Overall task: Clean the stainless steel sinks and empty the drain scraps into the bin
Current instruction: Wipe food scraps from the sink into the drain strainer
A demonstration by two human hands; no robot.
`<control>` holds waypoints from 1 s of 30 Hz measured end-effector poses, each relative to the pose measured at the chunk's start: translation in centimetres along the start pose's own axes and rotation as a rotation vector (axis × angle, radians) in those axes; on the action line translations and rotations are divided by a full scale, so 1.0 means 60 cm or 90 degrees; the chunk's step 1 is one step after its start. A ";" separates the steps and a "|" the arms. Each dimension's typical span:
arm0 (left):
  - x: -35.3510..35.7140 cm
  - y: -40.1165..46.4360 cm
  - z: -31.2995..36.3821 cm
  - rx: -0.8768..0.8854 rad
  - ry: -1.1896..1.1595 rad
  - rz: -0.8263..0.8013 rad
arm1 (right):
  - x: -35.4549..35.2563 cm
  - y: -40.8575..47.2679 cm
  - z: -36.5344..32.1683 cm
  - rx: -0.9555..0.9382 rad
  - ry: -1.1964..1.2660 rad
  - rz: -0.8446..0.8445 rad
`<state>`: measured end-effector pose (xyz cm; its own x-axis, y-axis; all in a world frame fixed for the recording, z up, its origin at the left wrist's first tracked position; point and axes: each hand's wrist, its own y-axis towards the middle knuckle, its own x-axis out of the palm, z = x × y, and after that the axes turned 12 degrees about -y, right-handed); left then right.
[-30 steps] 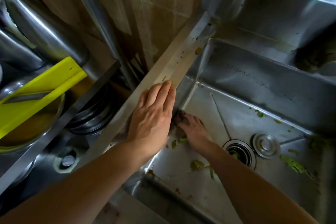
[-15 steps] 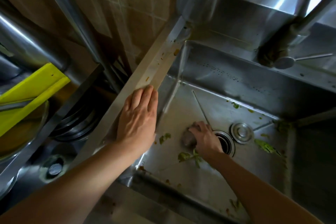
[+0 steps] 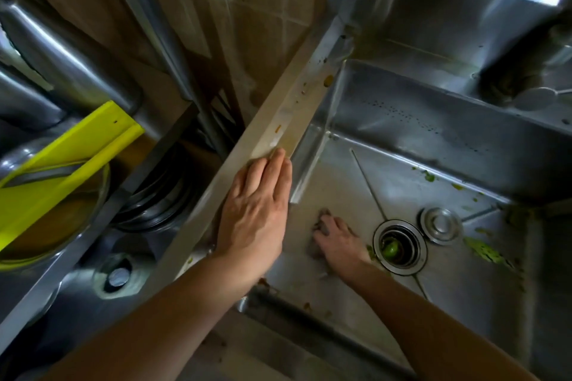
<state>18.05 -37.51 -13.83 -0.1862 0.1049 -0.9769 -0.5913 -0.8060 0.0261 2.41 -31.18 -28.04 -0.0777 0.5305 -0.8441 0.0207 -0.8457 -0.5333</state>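
Two hands work. Left hand (image 3: 257, 210) rests flat on the sink (image 3: 448, 139) rim, grip holding nothing. Right hand (image 3: 339, 240) grips a scrubber (image 3: 322, 227) against the basin floor.

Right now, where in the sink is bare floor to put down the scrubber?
Bare floor lies behind the right hand, between the left wall and drain. Also in front of the forearm, toward the front rim. Crowded: green scraps and the drain cover right of the drain.
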 end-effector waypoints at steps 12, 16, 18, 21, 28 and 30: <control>-0.020 -0.010 0.027 -0.059 0.034 -0.108 | -0.007 -0.094 0.065 0.113 0.023 0.044; -0.031 -0.037 0.044 -0.067 0.040 -0.136 | -0.034 -0.110 -0.007 -0.085 0.046 0.082; -0.027 -0.046 0.044 -0.067 0.040 -0.126 | -0.017 -0.094 -0.046 -0.225 0.005 0.084; -0.021 -0.051 0.036 -0.059 0.051 -0.097 | 0.029 -0.061 -0.084 -0.377 -0.055 0.087; 0.000 -0.059 0.022 -0.053 0.052 -0.063 | 0.062 -0.084 0.000 -0.261 -0.046 0.028; -0.002 -0.060 0.026 -0.057 0.053 -0.067 | 0.066 -0.096 0.043 -0.167 -0.025 0.008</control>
<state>18.99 -33.70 -13.49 -0.0586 0.1457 -0.9876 -0.5313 -0.8421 -0.0928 -0.58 -24.36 -28.20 -0.1141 0.5136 -0.8504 0.2788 -0.8051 -0.5236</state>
